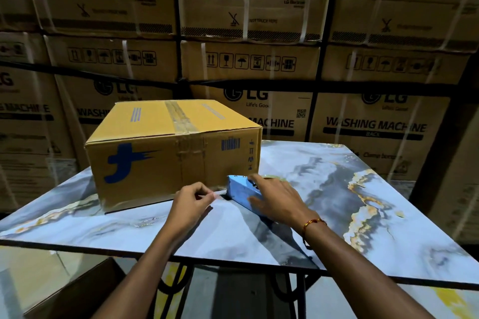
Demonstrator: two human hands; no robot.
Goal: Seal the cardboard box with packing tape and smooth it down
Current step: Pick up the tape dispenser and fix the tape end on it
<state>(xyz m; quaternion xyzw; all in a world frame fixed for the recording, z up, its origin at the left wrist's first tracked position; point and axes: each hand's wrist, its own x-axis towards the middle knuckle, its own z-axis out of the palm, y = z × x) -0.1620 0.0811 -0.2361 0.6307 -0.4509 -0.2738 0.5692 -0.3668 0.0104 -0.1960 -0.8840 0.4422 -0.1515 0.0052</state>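
Note:
A closed brown cardboard box (166,153) with a blue logo and a strip of tape along its top seam stands on the marble-patterned table (337,189). In front of its right corner lies a blue tape dispenser (242,193). My right hand (274,197) rests over the dispenser and grips it. Just to its left, my left hand (191,202) pinches the free end of the clear tape between thumb and fingers, close to the dispenser's front. Both hands stay low over the table, near the box's front face.
Large washing machine cartons (259,59) are stacked like a wall behind the table. An open cardboard box (77,290) sits on the floor at the lower left, beside the table's black metal legs (176,285). The table's near edge runs across in front of my forearms.

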